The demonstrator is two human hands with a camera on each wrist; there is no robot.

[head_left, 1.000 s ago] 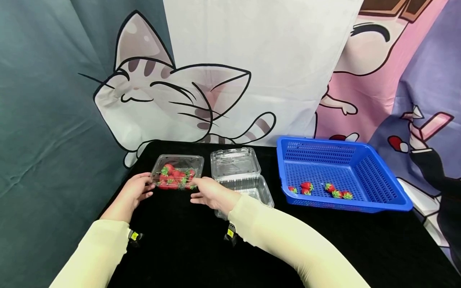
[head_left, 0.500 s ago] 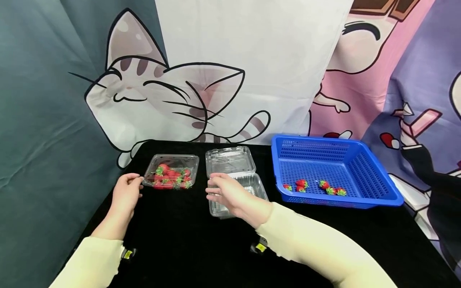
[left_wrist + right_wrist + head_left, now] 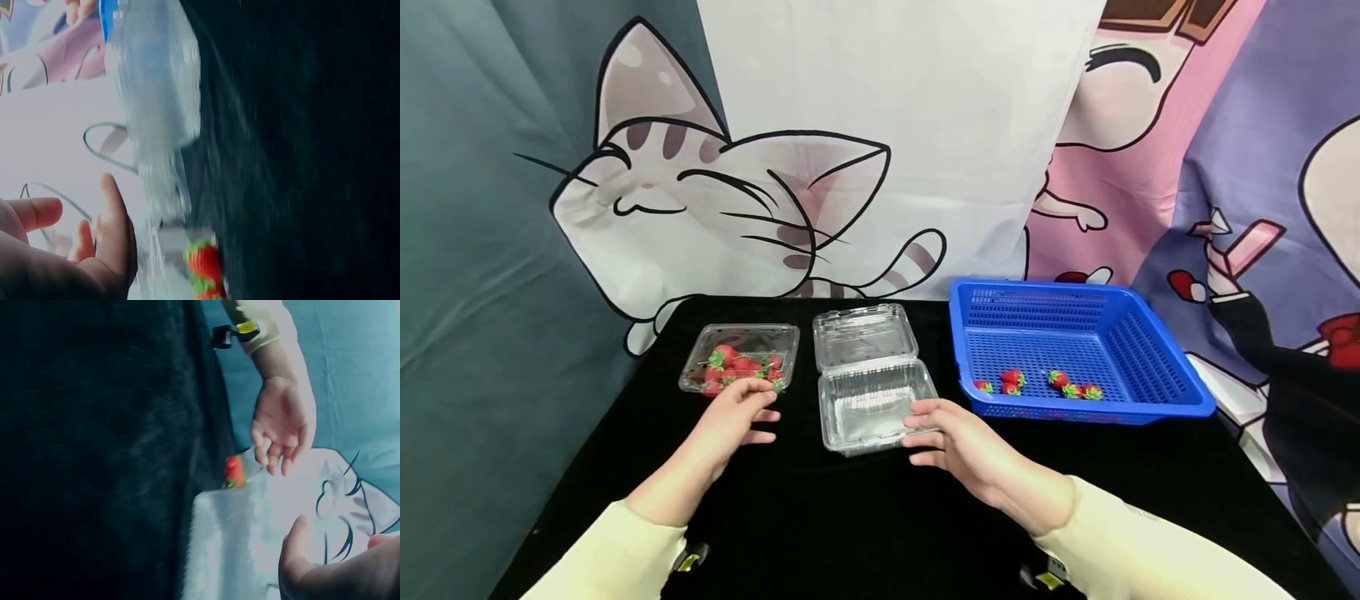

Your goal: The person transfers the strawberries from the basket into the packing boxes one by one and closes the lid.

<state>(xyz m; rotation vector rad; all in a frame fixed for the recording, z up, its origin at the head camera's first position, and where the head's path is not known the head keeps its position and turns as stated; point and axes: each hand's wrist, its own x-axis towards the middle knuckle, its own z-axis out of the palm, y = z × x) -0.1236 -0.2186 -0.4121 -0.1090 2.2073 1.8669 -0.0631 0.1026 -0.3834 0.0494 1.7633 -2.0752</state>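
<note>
In the head view a closed clear plastic box (image 3: 775, 333) holds several strawberries (image 3: 722, 356) at the back left. Right of it lies an empty clear clamshell box (image 3: 865, 417), its lid (image 3: 865, 337) folded back toward the wall. My left hand (image 3: 737, 421) hovers in front of the strawberry box with loosely bent fingers and nothing in them. Near the clamshell's front right corner is my right hand (image 3: 962, 446), fingers apart and relaxed, overlapping the rim in this view. The left wrist view has the blurred clamshell (image 3: 156, 81) beyond my left fingers.
A blue perforated basket (image 3: 1153, 367) stands at the right with several strawberries (image 3: 1012, 377) along its near side. Black cloth (image 3: 850, 525) covers the table. A printed cat curtain (image 3: 925, 167) hangs right behind it.
My left hand has let go of the strawberry box's left side and moved right. My right hand has left that box and shifted right to the clamshell's corner. The view has turned slightly right.
</note>
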